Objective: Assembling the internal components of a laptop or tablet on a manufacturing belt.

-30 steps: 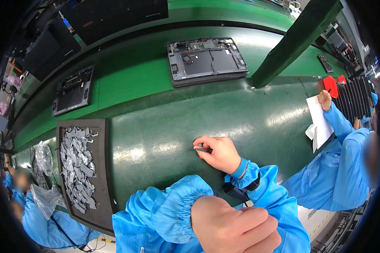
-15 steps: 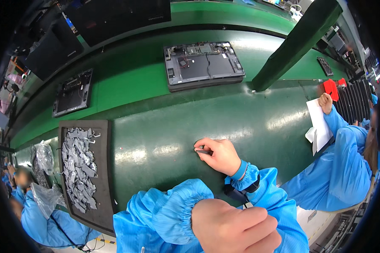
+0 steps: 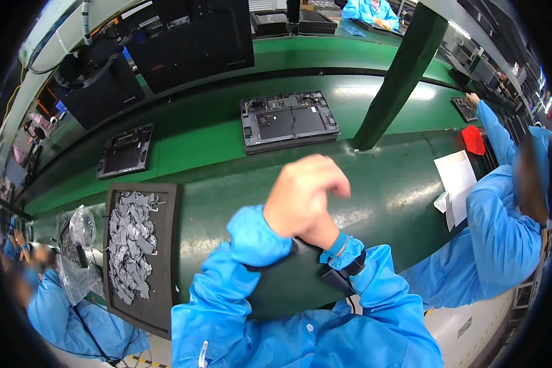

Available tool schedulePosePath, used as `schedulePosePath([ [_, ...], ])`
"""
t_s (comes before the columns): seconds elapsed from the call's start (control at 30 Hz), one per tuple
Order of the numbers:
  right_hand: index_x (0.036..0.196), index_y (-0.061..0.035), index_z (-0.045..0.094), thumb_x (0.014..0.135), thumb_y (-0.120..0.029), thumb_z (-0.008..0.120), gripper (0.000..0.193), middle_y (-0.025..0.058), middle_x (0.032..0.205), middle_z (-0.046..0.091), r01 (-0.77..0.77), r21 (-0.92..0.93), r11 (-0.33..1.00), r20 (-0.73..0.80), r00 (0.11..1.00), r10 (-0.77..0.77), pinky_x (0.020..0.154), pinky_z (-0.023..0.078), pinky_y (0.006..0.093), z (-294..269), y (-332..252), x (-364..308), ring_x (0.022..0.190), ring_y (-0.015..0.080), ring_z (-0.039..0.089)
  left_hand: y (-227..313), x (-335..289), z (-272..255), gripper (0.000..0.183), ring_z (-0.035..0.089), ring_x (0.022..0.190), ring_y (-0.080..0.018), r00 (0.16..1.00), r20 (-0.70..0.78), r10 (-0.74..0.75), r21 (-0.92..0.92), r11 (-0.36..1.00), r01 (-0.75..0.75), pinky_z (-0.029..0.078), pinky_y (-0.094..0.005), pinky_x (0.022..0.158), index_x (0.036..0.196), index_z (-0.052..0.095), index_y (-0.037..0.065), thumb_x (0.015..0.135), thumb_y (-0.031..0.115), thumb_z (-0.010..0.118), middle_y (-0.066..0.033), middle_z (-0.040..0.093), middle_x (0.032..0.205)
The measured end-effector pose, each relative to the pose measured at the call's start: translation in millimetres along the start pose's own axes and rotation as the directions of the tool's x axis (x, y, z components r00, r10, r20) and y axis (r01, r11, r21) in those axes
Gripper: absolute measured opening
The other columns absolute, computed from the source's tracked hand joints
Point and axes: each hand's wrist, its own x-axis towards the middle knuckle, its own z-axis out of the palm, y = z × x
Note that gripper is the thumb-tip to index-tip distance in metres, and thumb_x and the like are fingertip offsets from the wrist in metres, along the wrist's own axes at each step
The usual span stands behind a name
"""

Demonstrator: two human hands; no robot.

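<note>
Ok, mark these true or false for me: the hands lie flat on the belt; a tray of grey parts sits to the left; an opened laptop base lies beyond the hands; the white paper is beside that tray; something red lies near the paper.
1. The hands lie flat on the belt. False: the hands are raised above the green belt with the fingers curled; they are blurred.
2. A tray of grey parts sits to the left. True: the dark tray holds grey parts.
3. An opened laptop base lies beyond the hands. True: the laptop base.
4. The white paper is beside that tray. False: the white paper lies at the right, by a co-worker's blue sleeve.
5. Something red lies near the paper. True: the red thing.
</note>
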Motion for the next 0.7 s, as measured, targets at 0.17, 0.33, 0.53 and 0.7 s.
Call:
schedulePosePath([
  [0.17, 0.091, -0.0105, 0.069, 0.083, -0.022, 0.069, 0.014, 0.0072, 0.064, 0.068, -0.217, 0.143, 0.966, 0.151, 0.969, 0.196, 0.059, 0.051, 0.0396, -30, -34, 14, 0.06, 0.0279, 0.066, -99, -16, -37, 0.032, 0.066, 0.082, -0.0157, 0.819, -0.301, -0.489, -0.027, 0.862, 0.506, 0.054, -0.0301, 0.079, 0.089, 0.07, -0.003, 0.078, -0.012, 0.042, -0.0112, 0.072, 0.089],
  [0.33, 0.091, -0.0083, 0.068, 0.088, -0.021, 0.067, 0.013, 0.004, 0.062, 0.068, -0.212, 0.16, 0.964, 0.186, 0.966, 0.181, 0.057, 0.05, 0.0334, -32, -42, 17, 0.057, 0.0213, 0.067, -203, -60, -97, 0.041, 0.064, 0.108, -0.0368, 0.437, -0.585, -0.683, 0.369, 0.255, 0.894, 0.049, -0.043, 0.097, 0.109, 0.069, -0.002, 0.09, 0.033, 0.057, -0.022, 0.068, 0.109],
  [0.53, 0.093, -0.006, 0.068, 0.089, -0.019, 0.068, 0.014, 0.0059, 0.063, 0.069, -0.238, 0.196, 0.951, 0.17, 0.964, 0.206, 0.056, 0.05, 0.0297, -28, -38, 13, 0.057, 0.0183, 0.069, -211, -46, -70, 0.051, 0.054, 0.12, -0.0457, 0.252, -0.568, -0.784, 0.385, 0.018, 0.923, 0.044, -0.0503, 0.102, 0.118, 0.061, -0.003, 0.091, 0.039, 0.055, -0.0294, 0.05, 0.133],
  [0.7, 0.094, -0.0058, 0.068, 0.089, -0.018, 0.067, 0.013, 0.0062, 0.063, 0.069, -0.241, 0.229, 0.943, 0.184, 0.962, 0.201, 0.056, 0.05, 0.0295, -26, -35, 14, 0.057, 0.0181, 0.069, -216, -40, -73, 0.039, 0.058, 0.112, -0.048, 0.227, -0.618, -0.753, 0.21, 0.12, 0.97, 0.047, -0.0535, 0.097, 0.121, 0.047, 0.0, 0.09, 0.022, 0.056, -0.0292, 0.055, 0.125],
])
